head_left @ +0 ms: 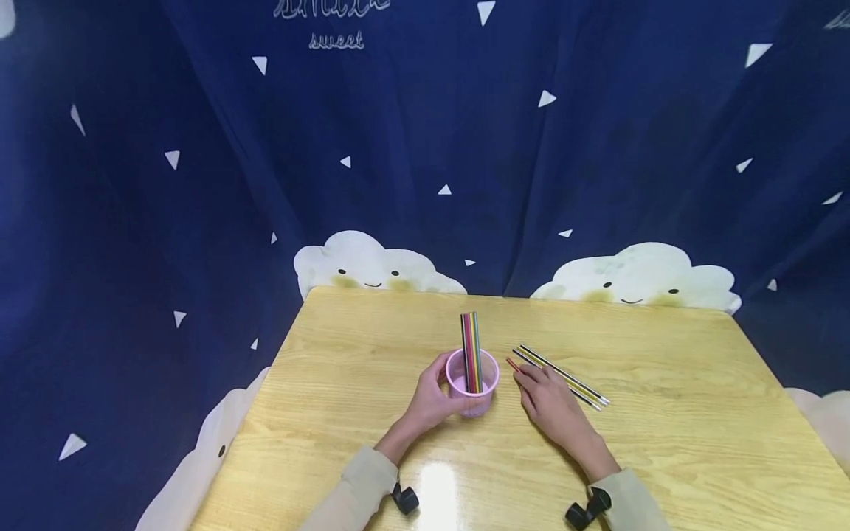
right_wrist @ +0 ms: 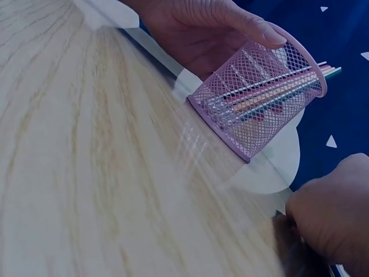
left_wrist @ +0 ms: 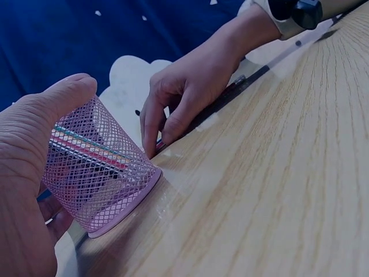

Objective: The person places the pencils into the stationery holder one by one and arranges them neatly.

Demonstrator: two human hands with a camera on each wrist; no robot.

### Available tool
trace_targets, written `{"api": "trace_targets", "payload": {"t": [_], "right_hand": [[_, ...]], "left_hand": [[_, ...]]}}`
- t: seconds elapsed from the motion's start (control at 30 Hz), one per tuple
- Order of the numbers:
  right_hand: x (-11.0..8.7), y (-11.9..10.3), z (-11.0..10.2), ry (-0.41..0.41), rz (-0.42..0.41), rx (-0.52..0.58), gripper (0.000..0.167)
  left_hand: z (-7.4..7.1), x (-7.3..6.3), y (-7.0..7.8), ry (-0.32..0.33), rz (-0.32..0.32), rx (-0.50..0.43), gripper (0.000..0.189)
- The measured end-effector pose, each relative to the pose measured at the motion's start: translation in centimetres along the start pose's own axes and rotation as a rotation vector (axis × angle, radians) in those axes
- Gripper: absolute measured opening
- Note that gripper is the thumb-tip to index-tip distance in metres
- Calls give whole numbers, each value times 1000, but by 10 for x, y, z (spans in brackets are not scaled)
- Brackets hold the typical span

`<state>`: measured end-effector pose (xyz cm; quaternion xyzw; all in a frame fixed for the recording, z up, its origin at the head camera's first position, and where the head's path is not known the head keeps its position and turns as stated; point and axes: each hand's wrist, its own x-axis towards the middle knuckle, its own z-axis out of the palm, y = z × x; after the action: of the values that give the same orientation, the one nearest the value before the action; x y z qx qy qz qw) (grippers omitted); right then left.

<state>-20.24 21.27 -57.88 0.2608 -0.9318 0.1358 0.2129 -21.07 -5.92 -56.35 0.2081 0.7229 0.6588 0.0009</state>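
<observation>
- Pinches a red pencil (head_left: 513, 364) low over the wooden table (head_left: 345, 354) with the right hand (head_left: 554, 408) — fingertips close together, just right of the pink mesh cup (right_wrist: 262, 130).
- Juts slantwise past those fingertips, tip toward the far right side of the cup — well off its upright axis.
- Curls round the cup with the left hand (head_left: 433, 398), the nearer one.
- Right of the cup, beside the right hand: loose pencils (head_left: 564, 374), slanting likewise.
- Reads "sweet" on the blue backdrop (head_left: 398, 110) beyond the cup; cannot make out any brand.
</observation>
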Motion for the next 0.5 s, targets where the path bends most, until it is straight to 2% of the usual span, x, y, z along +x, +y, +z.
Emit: {"api": "trace_targets", "payload": {"t": [0.17,0.33,0.5], "right_hand": [[-1,-4,1,18,-25,1,26],[2,-4,0,32,-47,21,27],[0,-6,0,-18,-10,37,30]], "left_hand": [[1,-1,0,-1,-18,4,88],[0,2,-1,3,26,12,87],[1,0,-2,5,55,2,86]]}}
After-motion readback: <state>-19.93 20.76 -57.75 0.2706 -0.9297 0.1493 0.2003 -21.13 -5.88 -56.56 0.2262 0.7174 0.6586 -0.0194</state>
